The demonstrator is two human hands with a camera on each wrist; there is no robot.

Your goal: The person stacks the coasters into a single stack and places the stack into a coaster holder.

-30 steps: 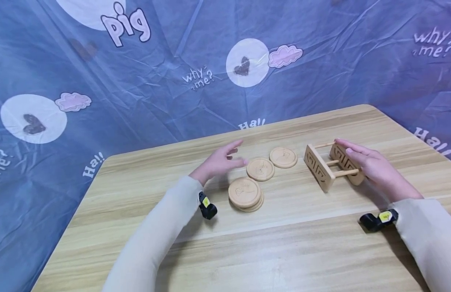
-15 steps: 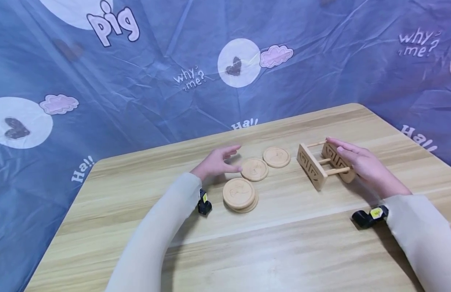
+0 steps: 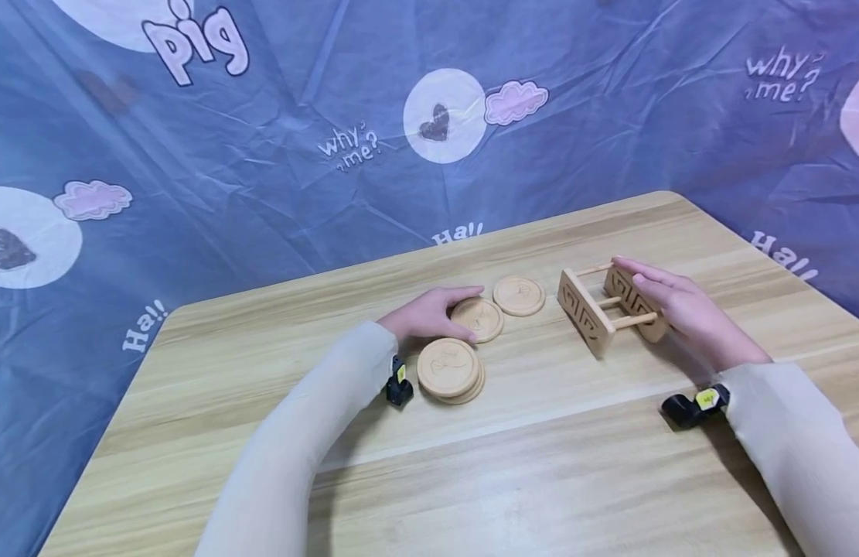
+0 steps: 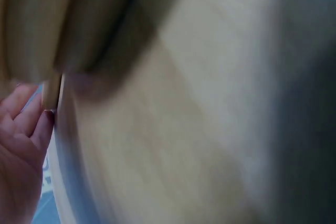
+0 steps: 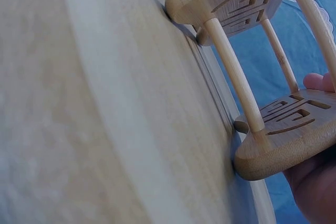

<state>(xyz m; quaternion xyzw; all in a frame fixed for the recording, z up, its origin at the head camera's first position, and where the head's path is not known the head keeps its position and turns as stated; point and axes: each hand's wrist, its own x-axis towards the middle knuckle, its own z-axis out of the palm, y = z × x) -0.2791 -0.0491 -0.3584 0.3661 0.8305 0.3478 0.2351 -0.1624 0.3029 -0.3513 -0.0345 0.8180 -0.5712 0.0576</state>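
Note:
Round wooden coasters with engraved lines lie on the table. My left hand (image 3: 432,313) spans the middle coaster (image 3: 479,319), thumb at its near edge and fingers at its far edge. In the left wrist view, the fingertips (image 4: 44,121) meet a coaster's rim. Just in front of that hand is a small, uneven stack of coasters (image 3: 448,368). Another coaster (image 3: 519,296) lies farther back. To the right, my right hand (image 3: 690,313) holds the right panel of a wooden coaster rack (image 3: 585,315). Fingertips (image 5: 314,81) show past that panel's edge in the right wrist view.
The wood-grain table (image 3: 540,480) ends at the back before a blue printed cloth (image 3: 283,155). Black wrist cameras sit below both hands, the left one (image 3: 399,392) beside the coaster stack.
My left hand has moved right and closed in around the middle coaster. The right hand stays at the rack. The head view has shifted slightly, sliding the scene left.

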